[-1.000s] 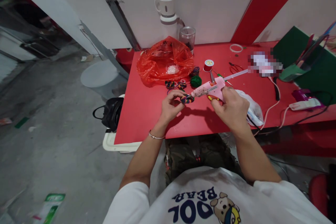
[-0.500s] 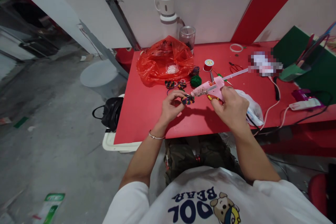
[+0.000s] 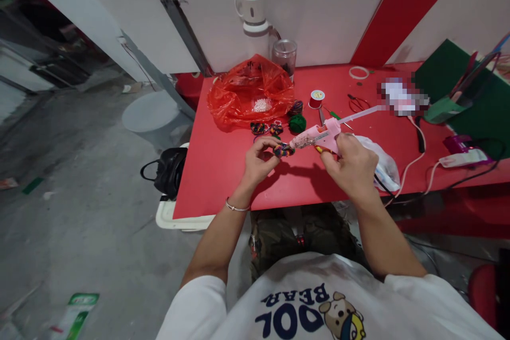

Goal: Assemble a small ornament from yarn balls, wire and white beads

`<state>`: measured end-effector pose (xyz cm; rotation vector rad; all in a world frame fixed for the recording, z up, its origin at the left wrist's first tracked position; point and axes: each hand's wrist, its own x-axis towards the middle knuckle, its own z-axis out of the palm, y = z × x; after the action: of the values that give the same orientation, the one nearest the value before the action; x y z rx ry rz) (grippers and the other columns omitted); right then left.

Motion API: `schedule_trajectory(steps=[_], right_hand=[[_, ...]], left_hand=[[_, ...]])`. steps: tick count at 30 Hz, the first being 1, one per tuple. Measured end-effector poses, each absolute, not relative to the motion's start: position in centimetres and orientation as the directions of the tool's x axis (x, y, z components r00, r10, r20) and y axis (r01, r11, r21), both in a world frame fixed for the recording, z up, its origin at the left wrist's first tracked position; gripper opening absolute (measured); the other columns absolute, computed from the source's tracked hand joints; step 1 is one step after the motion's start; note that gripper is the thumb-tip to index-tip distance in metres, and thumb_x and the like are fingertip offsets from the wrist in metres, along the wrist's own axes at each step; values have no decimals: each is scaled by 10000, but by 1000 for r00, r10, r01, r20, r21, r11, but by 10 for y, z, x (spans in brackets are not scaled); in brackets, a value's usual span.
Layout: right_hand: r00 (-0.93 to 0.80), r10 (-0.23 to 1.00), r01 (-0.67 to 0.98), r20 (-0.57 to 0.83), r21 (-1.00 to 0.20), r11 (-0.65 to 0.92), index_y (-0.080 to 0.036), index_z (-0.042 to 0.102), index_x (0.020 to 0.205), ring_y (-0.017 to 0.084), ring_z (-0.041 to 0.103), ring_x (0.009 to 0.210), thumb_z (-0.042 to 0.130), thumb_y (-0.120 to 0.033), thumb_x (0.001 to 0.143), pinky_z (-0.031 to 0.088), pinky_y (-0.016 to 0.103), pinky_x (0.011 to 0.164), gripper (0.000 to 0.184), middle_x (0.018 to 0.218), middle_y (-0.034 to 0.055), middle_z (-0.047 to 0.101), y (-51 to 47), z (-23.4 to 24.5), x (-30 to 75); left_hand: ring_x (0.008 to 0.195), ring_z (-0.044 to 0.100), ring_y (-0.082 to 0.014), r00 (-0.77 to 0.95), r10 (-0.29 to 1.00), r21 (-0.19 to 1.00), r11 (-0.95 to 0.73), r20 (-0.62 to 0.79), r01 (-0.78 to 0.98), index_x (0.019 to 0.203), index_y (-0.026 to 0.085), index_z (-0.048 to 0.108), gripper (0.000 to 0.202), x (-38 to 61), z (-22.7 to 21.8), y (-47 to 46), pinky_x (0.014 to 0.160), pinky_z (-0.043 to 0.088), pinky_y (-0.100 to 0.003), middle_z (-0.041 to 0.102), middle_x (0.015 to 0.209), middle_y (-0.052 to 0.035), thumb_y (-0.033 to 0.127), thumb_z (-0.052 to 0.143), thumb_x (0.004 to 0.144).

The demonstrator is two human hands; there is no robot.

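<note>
My left hand (image 3: 258, 160) pinches a small multicoloured yarn piece (image 3: 284, 150) above the red table (image 3: 223, 170). My right hand (image 3: 350, 164) grips a pink glue gun (image 3: 316, 136), with a white glue stick jutting from its back. The gun's nozzle touches the yarn piece. Two similar yarn pieces (image 3: 266, 128) lie on the table just beyond, beside a green yarn ball (image 3: 297, 123).
A red plastic bag (image 3: 249, 91) with white beads lies at the back left, with a glass jar (image 3: 284, 55) and a white mug (image 3: 252, 8) behind it. A thread spool (image 3: 316, 99), scissors (image 3: 357, 102), a power strip (image 3: 464, 158) and a green board (image 3: 470, 90) sit to the right. A black bag (image 3: 169, 170) rests on a stool by the table's left edge.
The yarn piece and the glue gun's nozzle shifted very slightly; both hands stay in place.
</note>
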<state>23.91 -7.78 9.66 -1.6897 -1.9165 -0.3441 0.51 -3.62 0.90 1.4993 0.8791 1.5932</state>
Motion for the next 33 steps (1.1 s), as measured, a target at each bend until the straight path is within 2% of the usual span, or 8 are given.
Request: schedule_trajectory(steps=[9,16,33], right_hand=[[-52,813,974,580,-149,169,-220,605,884,208,518,682,548,-312,870,231,325,621,109,750,38,612,-77,98,239],[-38,828,976,560,-158,152,-219,596,876,216,519,692,538,-305,865,227,328,621,104,755,45,605,-76,99,239],[-45,804,964,592,-185,190,-226,604,846,211,526,687,535,-293,850,253,323,617,96,724,38,609,-77,98,239]], left_hand=[[1035,732,-190,34,864,865,-500,502,-47,951,204,709,184,4,12,-38,676,574,-237,748,1070,-96,295,833,851],[1029,732,-188,10,858,857,-512,513,-52,949,207,716,186,4,9,-37,696,581,-244,749,1063,-91,264,842,825],[1006,728,-181,-9,868,865,-495,496,-81,948,206,710,224,5,9,-36,734,596,-269,735,1037,-85,363,841,857]])
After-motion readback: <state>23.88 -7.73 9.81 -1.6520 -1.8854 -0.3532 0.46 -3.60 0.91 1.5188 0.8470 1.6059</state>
